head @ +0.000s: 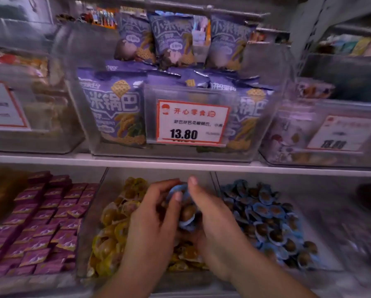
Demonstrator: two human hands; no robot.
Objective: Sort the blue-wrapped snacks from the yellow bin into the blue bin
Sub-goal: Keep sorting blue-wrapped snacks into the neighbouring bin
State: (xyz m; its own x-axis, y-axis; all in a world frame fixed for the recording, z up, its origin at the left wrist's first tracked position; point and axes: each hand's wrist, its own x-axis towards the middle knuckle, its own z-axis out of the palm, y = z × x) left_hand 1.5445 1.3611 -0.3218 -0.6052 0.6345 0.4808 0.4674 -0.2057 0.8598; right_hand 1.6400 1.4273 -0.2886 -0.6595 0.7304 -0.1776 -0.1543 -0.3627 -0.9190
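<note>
On the lower shelf, a clear bin of yellow-wrapped snacks [113, 222] sits in the middle, and a clear bin of blue-wrapped snacks [270, 216] stands to its right. Both my hands hover over the yellow bin. My left hand [152, 214] and my right hand [212, 218] together hold a small bunch of blue-wrapped snacks [186, 214] between them, fingers curled round the wrappers. The part of the yellow bin under my hands is hidden.
A bin of purple packets [45, 220] lies to the left. The shelf above [180, 163] carries a clear bin of purple snack bags [115, 110] with a 13.80 price tag [191, 123], and other bins at either side.
</note>
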